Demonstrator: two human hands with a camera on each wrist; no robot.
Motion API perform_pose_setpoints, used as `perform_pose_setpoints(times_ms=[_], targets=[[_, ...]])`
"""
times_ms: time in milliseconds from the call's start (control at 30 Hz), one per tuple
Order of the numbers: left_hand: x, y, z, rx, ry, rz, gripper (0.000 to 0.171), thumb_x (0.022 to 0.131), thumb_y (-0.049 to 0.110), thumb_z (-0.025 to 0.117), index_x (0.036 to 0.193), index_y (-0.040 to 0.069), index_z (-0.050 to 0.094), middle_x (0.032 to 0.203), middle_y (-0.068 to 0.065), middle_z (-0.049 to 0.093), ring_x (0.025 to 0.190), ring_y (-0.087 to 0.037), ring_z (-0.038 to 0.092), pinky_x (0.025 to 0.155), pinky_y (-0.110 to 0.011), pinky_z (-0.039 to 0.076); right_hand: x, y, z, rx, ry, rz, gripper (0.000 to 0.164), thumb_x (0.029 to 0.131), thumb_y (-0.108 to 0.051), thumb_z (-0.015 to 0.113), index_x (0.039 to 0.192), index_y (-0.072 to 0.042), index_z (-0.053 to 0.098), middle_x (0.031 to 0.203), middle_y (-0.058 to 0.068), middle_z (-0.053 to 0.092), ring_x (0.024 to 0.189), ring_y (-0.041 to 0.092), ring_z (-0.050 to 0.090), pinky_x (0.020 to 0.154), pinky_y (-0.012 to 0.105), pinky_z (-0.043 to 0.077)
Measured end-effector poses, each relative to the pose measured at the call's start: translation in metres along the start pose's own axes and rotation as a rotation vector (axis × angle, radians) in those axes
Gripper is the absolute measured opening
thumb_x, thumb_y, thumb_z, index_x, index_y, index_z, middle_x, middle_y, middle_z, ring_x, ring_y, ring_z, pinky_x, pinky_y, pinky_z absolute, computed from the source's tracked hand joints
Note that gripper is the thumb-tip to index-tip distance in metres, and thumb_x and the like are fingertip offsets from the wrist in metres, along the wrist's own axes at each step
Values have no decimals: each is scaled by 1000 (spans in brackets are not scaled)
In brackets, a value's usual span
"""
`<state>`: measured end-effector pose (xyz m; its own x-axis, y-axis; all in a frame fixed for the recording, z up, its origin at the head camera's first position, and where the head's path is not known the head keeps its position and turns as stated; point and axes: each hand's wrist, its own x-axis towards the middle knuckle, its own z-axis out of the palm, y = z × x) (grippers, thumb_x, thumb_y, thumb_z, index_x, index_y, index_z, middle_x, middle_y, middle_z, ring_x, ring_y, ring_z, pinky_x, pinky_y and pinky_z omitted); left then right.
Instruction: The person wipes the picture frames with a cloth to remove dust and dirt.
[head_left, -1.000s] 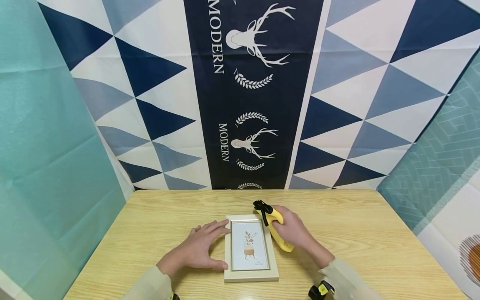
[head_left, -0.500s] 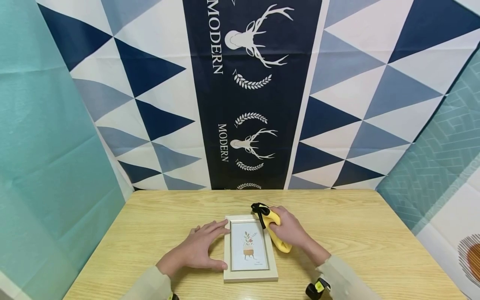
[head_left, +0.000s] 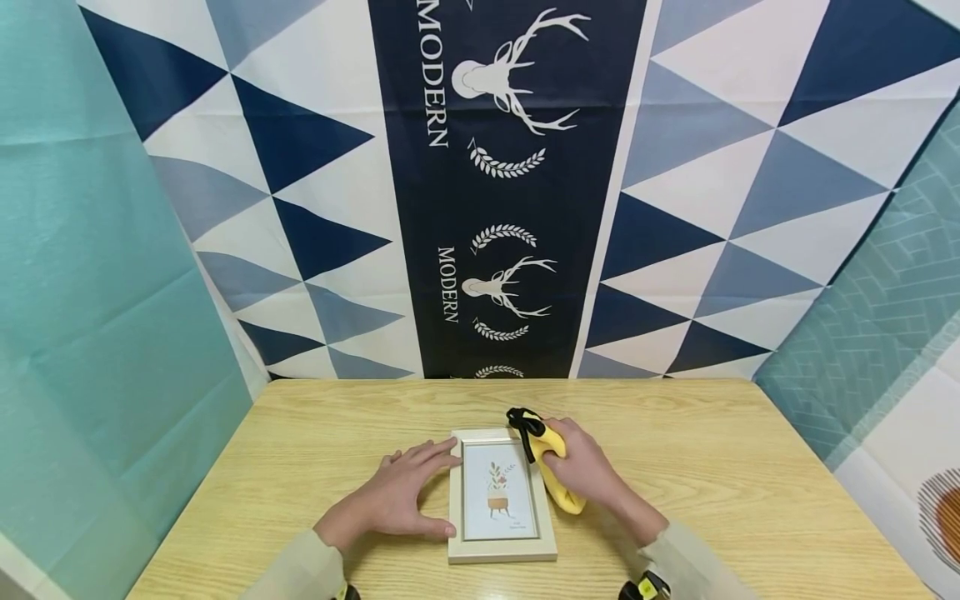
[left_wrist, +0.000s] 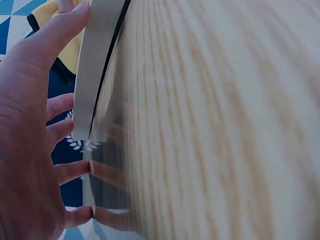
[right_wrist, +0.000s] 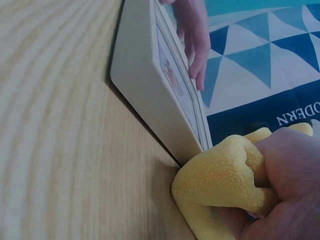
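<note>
A cream picture frame [head_left: 503, 550] lies face up on the table, holding a print [head_left: 498, 492] of a potted plant. My left hand [head_left: 401, 492] is spread beside it, fingertips and thumb touching its left border. The other fingers of that hand reach down to the table in the left wrist view. My right hand [head_left: 585, 462] grips a yellow cloth [head_left: 553, 487] with black edging at the frame's upper right corner. In the right wrist view the fluffy cloth [right_wrist: 220, 175] is bunched against the frame's end, and part of it is hidden inside the hand.
The light wood table [head_left: 675, 433] extends around the frame. Behind it hangs a patterned cloth backdrop [head_left: 510, 192] with triangles and deer heads. A teal sheet [head_left: 112, 292] hangs at the left, and a white cushion-like fabric [head_left: 907, 433] lies at the right.
My right hand has shifted the cloth slightly left along the frame's upper right corner, then a little back to the right. The left hand and the picture frame have stayed in place.
</note>
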<state>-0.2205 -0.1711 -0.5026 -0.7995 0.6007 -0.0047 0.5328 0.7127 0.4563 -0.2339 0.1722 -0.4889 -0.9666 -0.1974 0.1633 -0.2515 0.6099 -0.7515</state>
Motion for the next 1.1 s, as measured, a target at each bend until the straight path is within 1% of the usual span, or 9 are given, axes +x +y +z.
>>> perform_pose_setpoints(times_ms=[33, 133, 233, 300, 467, 600, 733, 867, 1100], targets=[[0, 0, 0, 0, 0, -1, 101, 86, 75, 84, 168, 27, 51, 189, -4, 30, 170, -50, 36, 123, -90, 29, -1, 4, 1, -4, 16, -37, 44, 92, 0, 74, 136, -1, 74, 115, 18, 69, 89, 20, 60, 74, 29, 49], [0, 0, -1, -4, 0, -2, 101, 86, 74, 84, 168, 27, 51, 189, -4, 31, 170, -50, 36, 122, -91, 29, -6, 4, 3, 2, 35, -55, 42, 91, 0, 73, 133, -1, 75, 113, 18, 69, 88, 19, 59, 72, 29, 49], [0, 1, -1, -9, -1, -4, 101, 86, 74, 84, 169, 28, 50, 189, -4, 31, 170, -50, 36, 121, -92, 28, -12, 2, 3, 8, 40, -32, 40, 92, 1, 72, 132, -4, 75, 113, 16, 68, 87, 18, 59, 72, 27, 48], [0, 1, -1, -12, -1, -6, 101, 86, 74, 84, 169, 28, 50, 189, -3, 31, 170, -50, 36, 121, -93, 28, -16, -4, 2, 15, 39, -1, 40, 92, 2, 72, 132, -5, 76, 113, 15, 69, 87, 18, 58, 72, 26, 48], [0, 0, -1, -14, 2, -1, 100, 86, 73, 85, 169, 28, 51, 189, -3, 31, 170, -50, 36, 120, -92, 29, -28, -9, 2, 2, 50, -5, 41, 91, 1, 73, 132, -5, 75, 113, 13, 69, 87, 15, 57, 72, 25, 47], [0, 0, -1, -11, 3, 1, 101, 86, 74, 85, 169, 28, 51, 188, -3, 32, 170, -50, 37, 119, -92, 31, -38, -13, 2, 19, 27, 50, 43, 91, 3, 75, 133, -9, 76, 116, 10, 70, 90, 14, 57, 75, 23, 47], [0, -1, -1, -9, 5, 1, 101, 86, 74, 85, 168, 28, 51, 188, -3, 32, 169, -49, 38, 118, -92, 32, -51, -18, 2, 29, 13, 79, 46, 91, 4, 77, 134, -11, 76, 119, 9, 70, 93, 13, 58, 77, 23, 48], [-1, -2, -1, -6, 7, 8, 101, 85, 73, 85, 169, 27, 51, 188, -4, 33, 169, -49, 38, 118, -92, 32, -63, -21, 4, 17, 38, 79, 47, 88, 5, 78, 132, -13, 77, 121, 7, 72, 95, 11, 61, 81, 22, 51], [0, -2, -2, -3, 1, 6, 101, 85, 74, 85, 169, 28, 50, 188, -3, 32, 169, -48, 38, 119, -91, 32, -81, -23, 6, 2, 91, 48, 47, 86, 8, 80, 126, -16, 78, 121, 2, 74, 101, 7, 65, 87, 23, 54]])
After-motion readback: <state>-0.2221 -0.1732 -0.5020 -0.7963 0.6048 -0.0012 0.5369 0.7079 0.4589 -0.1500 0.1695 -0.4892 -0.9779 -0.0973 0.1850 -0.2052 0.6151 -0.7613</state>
